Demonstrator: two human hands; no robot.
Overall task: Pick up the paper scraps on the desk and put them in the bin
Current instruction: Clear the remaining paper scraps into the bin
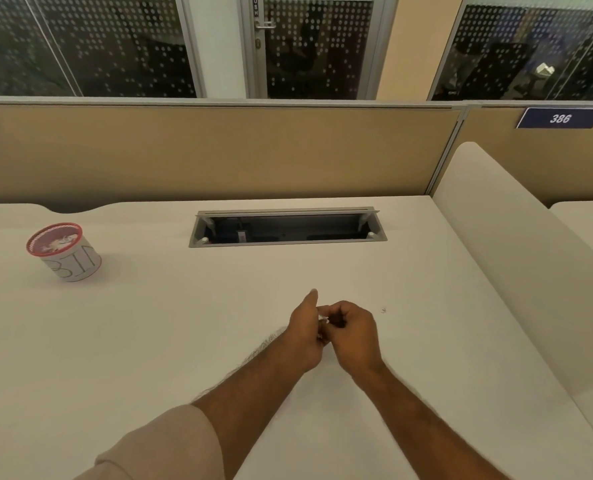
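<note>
The bin (64, 251), a small red-rimmed mesh cup wrapped in white paper marked "BIN", stands at the far left of the white desk (170, 306) with white scraps inside. My two hands meet over the desk's middle. A small white paper scrap (323, 318) shows between them, pinched by the curled fingers of my right hand (352, 336). My left hand (305, 332) touches the right hand, with its thumb raised; what its fingers hold is hidden. A tiny scrap (383, 310) lies on the desk just right of my right hand.
An open grey cable tray (288, 227) is sunk into the desk behind my hands. A tan partition (219, 150) closes the back, and a white side divider (517, 258) rises along the right edge.
</note>
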